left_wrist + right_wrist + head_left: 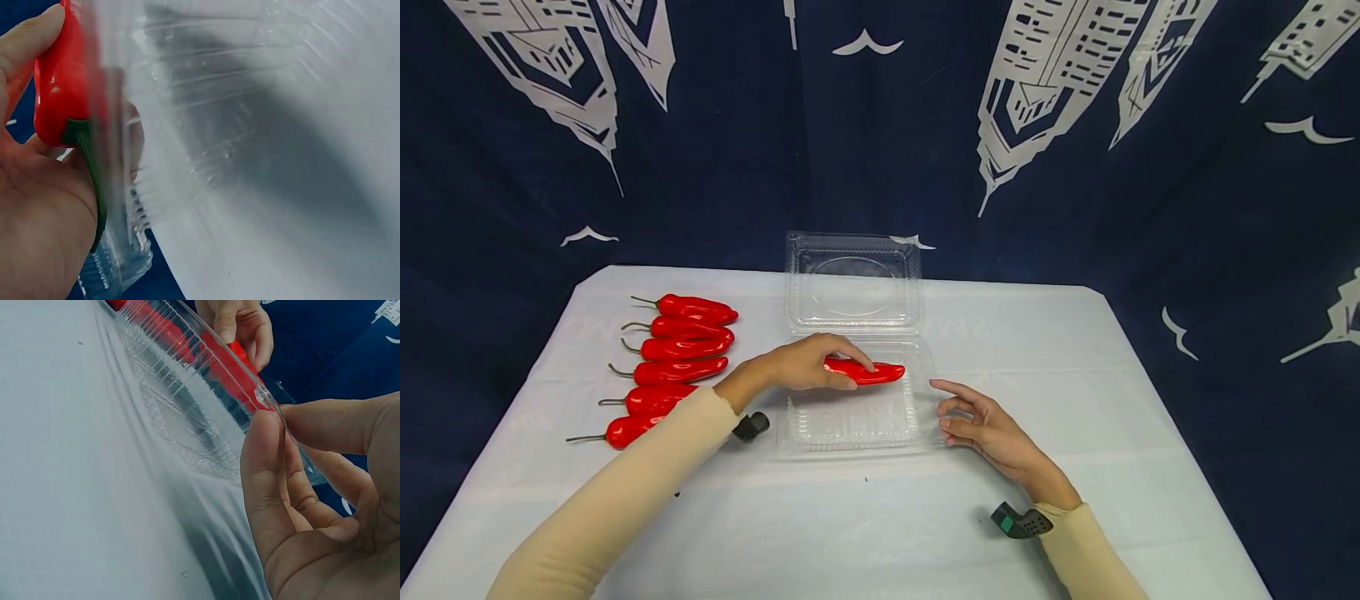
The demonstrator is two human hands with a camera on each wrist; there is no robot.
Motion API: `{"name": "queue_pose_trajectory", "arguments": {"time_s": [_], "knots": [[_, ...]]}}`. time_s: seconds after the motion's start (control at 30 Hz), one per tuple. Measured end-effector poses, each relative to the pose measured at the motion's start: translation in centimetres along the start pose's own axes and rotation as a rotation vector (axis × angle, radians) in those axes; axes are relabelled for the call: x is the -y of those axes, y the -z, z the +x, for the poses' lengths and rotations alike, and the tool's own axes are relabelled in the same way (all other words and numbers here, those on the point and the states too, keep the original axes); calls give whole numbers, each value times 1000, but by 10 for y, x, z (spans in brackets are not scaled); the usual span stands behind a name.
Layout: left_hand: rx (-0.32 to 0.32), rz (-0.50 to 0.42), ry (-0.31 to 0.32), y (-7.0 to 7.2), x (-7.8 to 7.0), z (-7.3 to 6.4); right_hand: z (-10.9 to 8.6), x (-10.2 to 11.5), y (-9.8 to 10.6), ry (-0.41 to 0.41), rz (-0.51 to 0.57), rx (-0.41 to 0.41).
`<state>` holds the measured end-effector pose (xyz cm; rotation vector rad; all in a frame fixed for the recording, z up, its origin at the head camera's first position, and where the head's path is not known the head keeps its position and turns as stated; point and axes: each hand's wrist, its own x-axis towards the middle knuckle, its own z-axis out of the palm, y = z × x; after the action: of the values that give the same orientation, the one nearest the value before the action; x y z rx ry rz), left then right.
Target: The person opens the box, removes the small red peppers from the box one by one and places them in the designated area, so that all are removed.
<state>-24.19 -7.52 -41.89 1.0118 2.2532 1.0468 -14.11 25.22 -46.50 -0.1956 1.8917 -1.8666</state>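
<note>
My left hand [805, 363] grips a red chili pepper [883, 374] over the base of a clear plastic clamshell box [850, 423]. In the left wrist view the pepper's green stem [91, 172] hangs down along the palm, with the thumb on its red side. The pepper lies crosswise near the hinge side, its tip pointing right. At the box's right edge is my right hand [988, 433]. Its thumb and forefinger pinch the thin rim [275, 411] in the right wrist view. The lid [853, 283] lies folded back, away from me.
Several red chili peppers [681, 347] lie in a column on the white tabletop [1015, 350], left of the box, stems leftward. My left forearm covers part of the nearest ones. A dark blue printed curtain [880, 150] hangs behind the table.
</note>
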Motion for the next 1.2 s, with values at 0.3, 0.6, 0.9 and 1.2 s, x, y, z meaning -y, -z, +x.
{"name": "queue_pose_trajectory", "arguments": {"time_s": [0.3,0.6,0.9,1.2], "knots": [[-90,-6,-66,24,2,-18,0,2,-1,5,8,6],[-166,25,18,56,3,-42,-1,1,-1,10,12,8],[-251,99,119,92,16,-68,-1,0,0,10,8,6],[-371,161,284,129,28,-90,-2,1,0,5,12,2]]}}
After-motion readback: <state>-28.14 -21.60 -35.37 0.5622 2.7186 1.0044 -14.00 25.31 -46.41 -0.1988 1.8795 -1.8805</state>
